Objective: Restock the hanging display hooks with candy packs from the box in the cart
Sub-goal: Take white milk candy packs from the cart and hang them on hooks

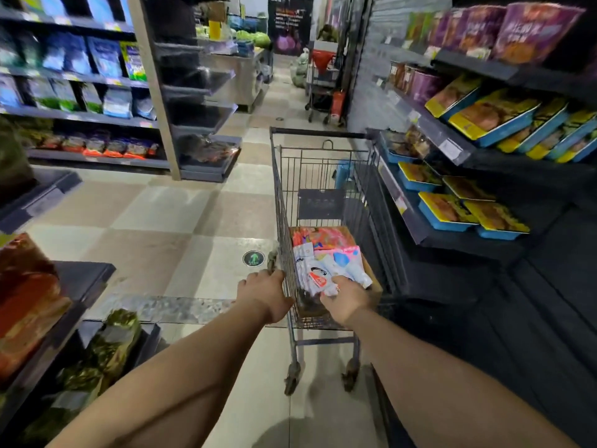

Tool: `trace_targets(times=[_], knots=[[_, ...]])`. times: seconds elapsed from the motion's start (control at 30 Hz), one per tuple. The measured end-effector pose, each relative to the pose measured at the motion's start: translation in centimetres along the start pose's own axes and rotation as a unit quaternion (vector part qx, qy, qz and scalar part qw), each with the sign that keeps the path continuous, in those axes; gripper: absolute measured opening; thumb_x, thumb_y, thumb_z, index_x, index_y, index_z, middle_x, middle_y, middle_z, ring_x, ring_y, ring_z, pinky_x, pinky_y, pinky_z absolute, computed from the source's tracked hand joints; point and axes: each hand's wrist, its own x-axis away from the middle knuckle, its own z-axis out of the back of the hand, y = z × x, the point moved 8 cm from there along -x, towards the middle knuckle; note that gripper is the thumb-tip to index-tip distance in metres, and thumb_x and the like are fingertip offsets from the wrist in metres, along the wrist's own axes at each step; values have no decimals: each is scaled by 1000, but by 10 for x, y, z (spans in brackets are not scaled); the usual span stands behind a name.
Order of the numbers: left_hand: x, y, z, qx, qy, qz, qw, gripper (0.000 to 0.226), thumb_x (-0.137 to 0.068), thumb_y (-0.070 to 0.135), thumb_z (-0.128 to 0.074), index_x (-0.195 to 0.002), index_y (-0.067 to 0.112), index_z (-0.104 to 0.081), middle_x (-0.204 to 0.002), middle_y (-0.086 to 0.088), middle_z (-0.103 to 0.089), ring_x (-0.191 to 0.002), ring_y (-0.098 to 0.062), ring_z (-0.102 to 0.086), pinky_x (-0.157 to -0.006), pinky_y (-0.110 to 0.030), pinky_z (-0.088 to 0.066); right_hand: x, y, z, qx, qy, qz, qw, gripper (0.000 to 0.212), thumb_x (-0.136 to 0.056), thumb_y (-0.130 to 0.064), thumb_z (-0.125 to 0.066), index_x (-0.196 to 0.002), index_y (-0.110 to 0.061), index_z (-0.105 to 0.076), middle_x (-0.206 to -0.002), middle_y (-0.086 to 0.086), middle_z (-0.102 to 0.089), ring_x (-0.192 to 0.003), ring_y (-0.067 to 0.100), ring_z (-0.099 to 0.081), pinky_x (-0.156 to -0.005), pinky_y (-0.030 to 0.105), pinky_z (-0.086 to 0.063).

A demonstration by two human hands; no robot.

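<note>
One wire-mesh metal cart (323, 176), grey, on a glossy checkered tile floor (181, 221). Cardboard box (371, 273) inside, heaped with glossy, crinkled candy packs (326, 263), pink, white and blue. Left hand (263, 294) curls over the cart's near rim. Right hand (347, 297) pinches white packs, fingers partly hidden beneath them.

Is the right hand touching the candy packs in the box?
Touching. The head view shows the right hand with its fingers lying on the white candy packs in the box, no gap visible between them.
</note>
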Motion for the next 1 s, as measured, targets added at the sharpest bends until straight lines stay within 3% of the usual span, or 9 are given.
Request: trace_targets(times=[0.07, 0.17, 0.3, 0.47, 0.63, 0.73, 1.0], knots=[[-39, 0, 1, 6, -10, -3, 1000, 64, -93, 55, -56, -149, 27, -41, -148, -11, -50, -136, -34, -45, -111, -44, -38, -36, 0, -2, 1, -10, -19, 1000, 59, -88, -47, -60, -141, -24, -46, -139, 8, -54, -125, 31, -52, -106, 39, -42], [-100, 4, 5, -1, -24, -28, 999, 63, -93, 53, -58, -147, 26, -43, -147, -11, -50, -136, -34, -46, -110, -44, -39, -85, 0, 4, 15, -1, -35, 999, 56, -91, -46, -57, -142, -26, -46, -140, 2, -52, -123, 26, -52, -101, 33, -45], [-182, 7, 14, -7, -44, -71, 996, 66, -92, 56, -62, -148, 27, -42, -148, -10, -48, -138, -34, -45, -110, -43, -40, -147, 6, 14, -10, 30, -92, 995, 60, -86, -47, -61, -142, -30, -45, -137, 1, -57, -117, 27, -58, -97, 38, -50], [-266, 4, 25, -38, -92, -114, 988, 65, -95, 47, -59, -151, 22, -36, -148, -15, -47, -141, -40, -40, -112, -49, -39, -197, -2, 15, -52, 35, -158, 986, 58, -91, -36, -62, -145, -27, -43, -140, 4, -54, -120, 28, -56, -93, 29, -44], [-325, 18, 7, -55, -128, -136, 981, 74, -92, 58, -62, -153, 28, -33, -146, -11, -51, -136, -37, -45, -108, -47, -44, -224, 15, 7, -76, 30, -217, 973, 56, -92, -36, -64, -142, -22, -46, -141, 7, -52, -127, 27, -50, -104, 31, -40], [-345, 40, -13, -18, -159, -152, 975, 78, -90, 53, -67, -155, 26, -33, -148, -10, -50, -134, -35, -48, -104, -43, -46, -237, 36, 5, -122, 31, -254, 959, 51, -92, -32, -65, -140, -23, -48, -135, 6, -55, -119, 25, -55, -91, 26, -44], [-397, 75, -78, 48, -240, -96, 965, 75, -88, 41, -75, -151, 20, -40, -140, -13, -57, -123, -33, -58, -99, -42, -54, -297, 107, -10, -153, 19, -301, 941, 49, -92, -33, -62, -138, -24, -48, -131, 8, -59, -113, 30, -59, -86, 33, -49]])
